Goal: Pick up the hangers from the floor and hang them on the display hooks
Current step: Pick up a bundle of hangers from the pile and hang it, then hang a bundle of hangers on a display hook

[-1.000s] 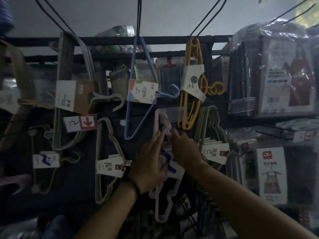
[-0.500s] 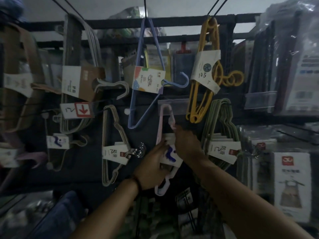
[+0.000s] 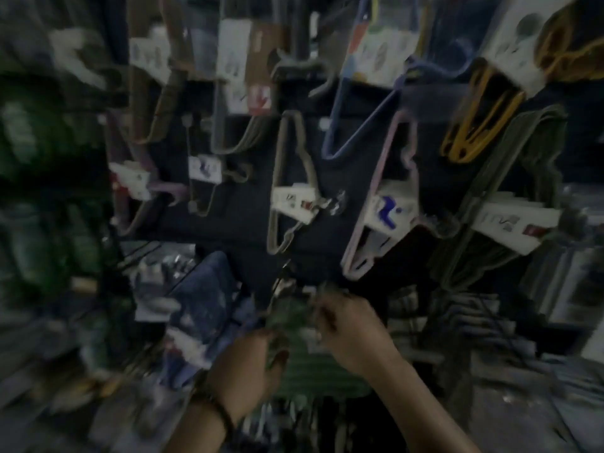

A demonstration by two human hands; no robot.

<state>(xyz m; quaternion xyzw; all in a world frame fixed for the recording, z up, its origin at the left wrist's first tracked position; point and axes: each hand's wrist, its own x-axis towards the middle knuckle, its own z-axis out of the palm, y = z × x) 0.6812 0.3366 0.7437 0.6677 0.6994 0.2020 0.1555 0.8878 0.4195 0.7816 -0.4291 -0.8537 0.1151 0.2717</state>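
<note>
Both hands are down low, under the display wall. My left hand (image 3: 248, 364) has its fingers (image 3: 277, 353) curled round the green hangers (image 3: 310, 374), a bundle sitting just below the dark panel (image 3: 235, 217). My right hand (image 3: 354, 328) is at the bundle's top, fingers (image 3: 322, 310) bent in against it. It's too smeared to tell whether they're pinching or only touching. Above my hands the pink hangers (image 3: 380, 204) hang on the panel with a white label. The beige hangers (image 3: 291, 178) are to their left and the blue hanger (image 3: 356, 125) is higher, between the two. The yellow hangers (image 3: 474, 125) and a darker green bunch (image 3: 510, 204) are off right. A wristband (image 3: 212, 407) circles my left wrist.
</note>
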